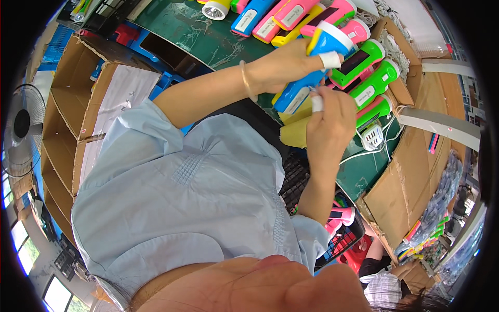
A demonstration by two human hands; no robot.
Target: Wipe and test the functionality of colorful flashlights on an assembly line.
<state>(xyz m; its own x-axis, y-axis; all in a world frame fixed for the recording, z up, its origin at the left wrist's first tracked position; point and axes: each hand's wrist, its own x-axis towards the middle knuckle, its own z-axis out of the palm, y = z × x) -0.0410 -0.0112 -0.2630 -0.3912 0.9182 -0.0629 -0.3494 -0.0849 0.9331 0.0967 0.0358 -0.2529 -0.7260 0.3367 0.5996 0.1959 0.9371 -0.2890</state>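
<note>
Here, item by item. Blue flashlight (312, 67): a blue and yellow plastic torch with a white-rimmed head, being held up above the green work mat (176, 26), its head pointing toward the top of the view. Left hand (291, 62): fingers are wrapping closed around the torch's body, one finger wearing a white tape wrap near the torch head; a thin bangle (246, 80) is sitting on the wrist. Right hand (332, 117): fingers are curling in narrowly against the lower end of the same torch, a white-taped fingertip touching it; whether it is gripping or only pressing, I cannot tell. Yellow cloth (296, 130): lying just under the right hand, on the mat's edge. Green flashlights (371, 86): several lying side by side right of the hands, touching one another. Pink flashlights (291, 13) and further blue ones are lying in a row at the mat's far edge. White charger (372, 137): resting near the green ones, its cable trailing across the mat. Cardboard boxes (67, 104): standing open at the person's left; another carton (400, 192) is sitting at the right. Fan (21, 130): standing at the far left.
</note>
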